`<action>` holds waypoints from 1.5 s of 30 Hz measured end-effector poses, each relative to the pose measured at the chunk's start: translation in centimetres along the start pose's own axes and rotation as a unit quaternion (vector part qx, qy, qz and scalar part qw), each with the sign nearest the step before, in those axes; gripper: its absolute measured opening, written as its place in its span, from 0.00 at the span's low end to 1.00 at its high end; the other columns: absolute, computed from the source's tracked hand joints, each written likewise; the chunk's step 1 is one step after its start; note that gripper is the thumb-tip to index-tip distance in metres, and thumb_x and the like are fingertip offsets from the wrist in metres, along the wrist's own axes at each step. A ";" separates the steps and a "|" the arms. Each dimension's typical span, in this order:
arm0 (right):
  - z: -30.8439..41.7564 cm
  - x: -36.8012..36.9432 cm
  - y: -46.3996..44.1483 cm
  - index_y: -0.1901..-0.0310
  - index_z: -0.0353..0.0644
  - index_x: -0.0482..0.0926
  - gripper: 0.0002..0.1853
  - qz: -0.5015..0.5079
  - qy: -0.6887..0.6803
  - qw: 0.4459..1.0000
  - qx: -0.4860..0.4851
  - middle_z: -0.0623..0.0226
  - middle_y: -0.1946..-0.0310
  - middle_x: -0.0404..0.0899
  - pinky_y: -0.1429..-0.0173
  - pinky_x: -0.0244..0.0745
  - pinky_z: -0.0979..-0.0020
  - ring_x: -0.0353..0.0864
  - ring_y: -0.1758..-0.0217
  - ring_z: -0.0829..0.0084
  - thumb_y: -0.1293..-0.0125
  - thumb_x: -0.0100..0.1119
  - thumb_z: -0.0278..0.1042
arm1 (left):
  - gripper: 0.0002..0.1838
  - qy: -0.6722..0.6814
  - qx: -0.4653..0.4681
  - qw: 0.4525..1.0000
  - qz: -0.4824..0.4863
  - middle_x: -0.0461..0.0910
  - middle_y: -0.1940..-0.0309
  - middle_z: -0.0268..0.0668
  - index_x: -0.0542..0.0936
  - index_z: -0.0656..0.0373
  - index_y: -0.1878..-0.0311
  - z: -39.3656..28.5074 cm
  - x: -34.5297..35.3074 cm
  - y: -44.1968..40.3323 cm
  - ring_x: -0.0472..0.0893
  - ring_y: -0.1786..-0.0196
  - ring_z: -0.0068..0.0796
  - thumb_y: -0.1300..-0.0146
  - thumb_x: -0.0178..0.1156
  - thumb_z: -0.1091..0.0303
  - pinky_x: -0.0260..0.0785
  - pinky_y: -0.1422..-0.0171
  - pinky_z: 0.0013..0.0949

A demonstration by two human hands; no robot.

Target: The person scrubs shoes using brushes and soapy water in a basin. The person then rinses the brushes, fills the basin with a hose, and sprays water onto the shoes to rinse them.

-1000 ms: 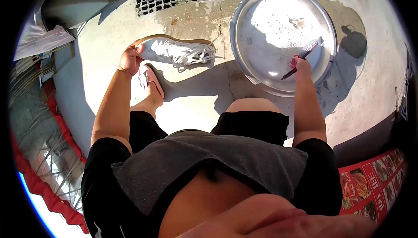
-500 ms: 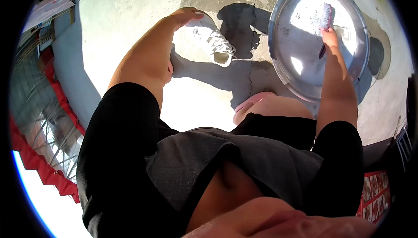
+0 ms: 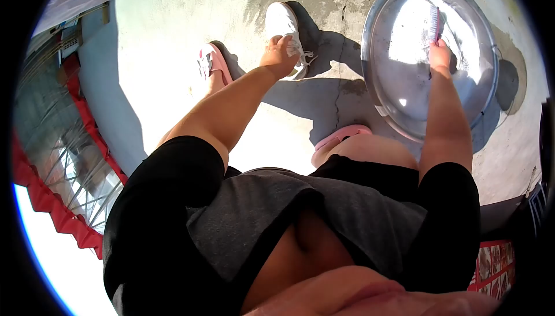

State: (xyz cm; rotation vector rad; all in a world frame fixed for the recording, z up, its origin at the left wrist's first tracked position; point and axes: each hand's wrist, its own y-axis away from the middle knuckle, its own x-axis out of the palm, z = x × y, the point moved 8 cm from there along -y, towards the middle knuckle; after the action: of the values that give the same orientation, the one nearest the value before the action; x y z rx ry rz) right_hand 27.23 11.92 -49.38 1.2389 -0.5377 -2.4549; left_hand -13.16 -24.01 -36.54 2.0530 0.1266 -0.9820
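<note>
Likely light for its size, the white sneaker (image 3: 281,21) should have a flexible, fairly soft upper over a firmer sole, with little risk of breaking; if wet, its smooth toe could slip under the fingers. The heel collar or the sides just above the sole look the surest places to take hold, since the loose laces (image 3: 308,57) would give way. It stands sole down on the concrete floor (image 3: 173,15), toe pointing away from the person, apart from the round metal basin (image 3: 368,62).

The left hand (image 3: 280,57) lies over the laced part, palm down with fingers bent; whether it grips the shoe or merely rests there, I cannot tell. The left forearm (image 3: 228,105) slants forward and inward from a bent elbow. The right hand (image 3: 439,55) is closed around the bristle brush (image 3: 434,22), which probably feels light and rigid, easiest to control by its handle. The right forearm (image 3: 446,105) reaches almost straight ahead over the basin, the bristles facing leftward.
</note>
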 end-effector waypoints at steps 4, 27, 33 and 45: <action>-1.8 -1.7 1.3 0.53 0.43 0.82 0.19 -0.068 0.051 0.993 0.079 0.55 0.56 0.84 0.46 0.73 0.60 0.82 0.50 0.52 0.35 0.57 0.49 | 0.30 0.018 0.080 0.996 -0.032 0.67 0.36 0.47 0.72 0.53 0.34 -4.5 -2.6 1.0 0.72 0.35 0.45 0.40 0.63 0.61 0.66 0.31 0.41; 14.7 -4.9 20.3 0.50 0.33 0.76 0.16 0.303 -0.844 0.440 0.048 0.52 0.51 0.80 0.37 0.74 0.53 0.81 0.47 0.55 0.38 0.46 0.26 | 0.58 0.304 0.354 0.876 0.124 0.67 0.37 0.44 0.51 0.59 0.29 -32.0 1.5 3.7 0.69 0.33 0.38 0.61 0.80 0.67 0.64 0.29 0.36; 14.4 -4.1 20.2 0.42 0.33 0.74 0.23 0.276 -0.794 0.540 0.051 0.51 0.47 0.80 0.48 0.82 0.57 0.83 0.48 0.58 0.29 0.48 0.42 | 0.48 0.268 0.372 0.889 -0.006 0.70 0.42 0.45 0.63 0.59 0.35 -31.1 -1.3 4.7 0.72 0.38 0.44 0.62 0.79 0.70 0.68 0.35 0.40; 14.8 -3.5 21.3 0.39 0.42 0.74 0.30 0.311 -0.785 0.536 -0.014 0.58 0.43 0.78 0.40 0.78 0.56 0.80 0.41 0.60 0.32 0.53 0.57 | 0.50 -0.064 0.406 0.906 -0.099 0.72 0.45 0.41 0.66 0.40 0.32 -33.3 -3.3 8.6 0.72 0.41 0.49 0.63 0.81 0.60 0.63 0.35 0.48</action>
State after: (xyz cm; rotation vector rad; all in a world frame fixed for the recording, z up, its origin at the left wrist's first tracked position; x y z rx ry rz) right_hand 19.81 -2.40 -28.75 -1.3999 -0.9891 -2.0924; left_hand 8.04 -4.73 -17.29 2.7495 -0.1842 -1.4649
